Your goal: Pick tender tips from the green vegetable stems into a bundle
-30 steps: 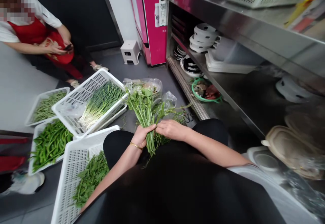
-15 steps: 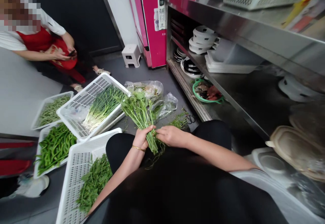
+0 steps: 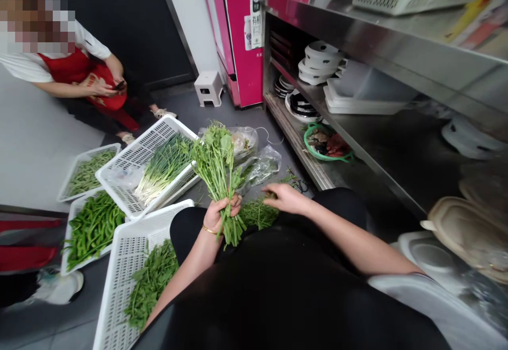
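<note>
A bunch of long-stemmed leafy greens [image 3: 214,162] stands nearly upright in my left hand [image 3: 222,211], whose fingers wrap round the lower stems. Leaves point away from me and the stem ends hang below the fist. To the right, my right hand [image 3: 286,199] is apart from the bunch, with fingers and thumb spread over a pile of green trimmings [image 3: 257,213] on the floor. No held thing shows in it. Left of my knee, a white basket [image 3: 113,286] holds more loose leafy greens [image 3: 153,284].
Other white baskets hold scallions [image 3: 164,167], green peppers [image 3: 93,226] and green beans [image 3: 89,173]. Plastic bags [image 3: 262,165] lie ahead. A metal shelf [image 3: 357,38] with dishes runs along my right. A seated person [image 3: 91,75] holds a phone; another person's shoe [image 3: 59,286] is at left.
My right hand has left the stem ends and moved right, over the trimmings, its fingers parting. My left hand still grips the bunch, now more upright. The view has shifted slightly.
</note>
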The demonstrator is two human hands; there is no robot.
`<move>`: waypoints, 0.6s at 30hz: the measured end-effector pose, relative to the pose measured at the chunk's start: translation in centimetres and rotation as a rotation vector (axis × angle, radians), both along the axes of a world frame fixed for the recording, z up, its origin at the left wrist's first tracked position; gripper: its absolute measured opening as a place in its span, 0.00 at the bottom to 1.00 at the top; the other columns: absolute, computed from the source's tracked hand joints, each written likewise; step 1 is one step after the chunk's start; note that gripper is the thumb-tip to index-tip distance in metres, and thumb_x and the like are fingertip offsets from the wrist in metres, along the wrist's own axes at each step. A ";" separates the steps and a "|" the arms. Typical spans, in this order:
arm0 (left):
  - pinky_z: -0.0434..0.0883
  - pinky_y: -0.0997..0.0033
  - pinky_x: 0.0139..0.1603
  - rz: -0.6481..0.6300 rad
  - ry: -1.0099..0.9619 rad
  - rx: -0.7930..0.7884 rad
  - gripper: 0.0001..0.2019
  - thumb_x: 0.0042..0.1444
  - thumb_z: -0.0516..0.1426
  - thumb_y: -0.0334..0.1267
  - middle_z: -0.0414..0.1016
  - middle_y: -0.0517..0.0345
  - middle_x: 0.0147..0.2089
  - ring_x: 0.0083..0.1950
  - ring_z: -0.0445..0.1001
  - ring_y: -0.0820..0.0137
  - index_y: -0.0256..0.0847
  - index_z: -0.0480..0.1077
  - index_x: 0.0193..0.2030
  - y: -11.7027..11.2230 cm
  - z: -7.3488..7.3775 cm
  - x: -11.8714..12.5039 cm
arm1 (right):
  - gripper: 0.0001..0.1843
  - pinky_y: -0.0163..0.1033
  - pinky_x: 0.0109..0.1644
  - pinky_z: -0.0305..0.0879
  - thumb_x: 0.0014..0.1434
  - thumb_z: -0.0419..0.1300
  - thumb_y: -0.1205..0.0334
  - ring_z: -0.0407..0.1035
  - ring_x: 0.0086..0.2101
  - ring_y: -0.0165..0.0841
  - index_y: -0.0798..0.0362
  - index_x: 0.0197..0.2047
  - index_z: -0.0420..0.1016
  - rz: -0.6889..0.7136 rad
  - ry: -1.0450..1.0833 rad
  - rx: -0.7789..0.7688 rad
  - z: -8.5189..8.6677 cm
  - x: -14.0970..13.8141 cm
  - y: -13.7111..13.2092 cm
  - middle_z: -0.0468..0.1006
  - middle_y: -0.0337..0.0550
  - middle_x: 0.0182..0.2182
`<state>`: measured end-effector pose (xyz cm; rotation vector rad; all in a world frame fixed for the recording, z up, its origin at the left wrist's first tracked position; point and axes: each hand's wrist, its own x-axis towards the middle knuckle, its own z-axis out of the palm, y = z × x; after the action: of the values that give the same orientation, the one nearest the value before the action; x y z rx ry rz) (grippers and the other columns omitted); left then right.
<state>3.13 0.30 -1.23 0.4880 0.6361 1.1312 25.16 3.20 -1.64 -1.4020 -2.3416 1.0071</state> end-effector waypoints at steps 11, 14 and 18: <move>0.53 0.80 0.16 -0.123 0.011 0.075 0.13 0.40 0.62 0.34 0.61 0.60 0.21 0.22 0.58 0.76 0.35 0.65 0.33 -1.1 -0.4 -0.3 | 0.13 0.27 0.17 0.56 0.46 0.63 0.57 0.62 0.18 0.23 0.58 0.31 0.72 -0.176 0.774 -0.393 6.0 -4.2 4.2 0.67 0.34 0.17; 0.52 0.80 0.16 -0.130 0.011 0.077 0.12 0.41 0.62 0.35 0.62 0.59 0.21 0.21 0.57 0.77 0.35 0.65 0.34 -1.1 -0.6 -0.2 | 0.12 0.28 0.19 0.58 0.45 0.63 0.57 0.61 0.17 0.22 0.58 0.25 0.70 -0.125 0.774 -0.383 5.8 -4.7 4.2 0.66 0.33 0.15; 0.53 0.80 0.17 -0.144 0.002 0.069 0.11 0.42 0.61 0.33 0.62 0.59 0.21 0.22 0.59 0.77 0.35 0.65 0.33 -1.0 -0.8 -0.1 | 0.11 0.29 0.23 0.60 0.45 0.62 0.58 0.63 0.18 0.23 0.59 0.24 0.69 -0.132 0.817 -0.342 5.6 -4.8 4.2 0.69 0.34 0.17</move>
<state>2.99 -0.75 -2.05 0.5849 0.5558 1.0190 20.35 7.37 3.96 -0.9418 -1.5127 1.6053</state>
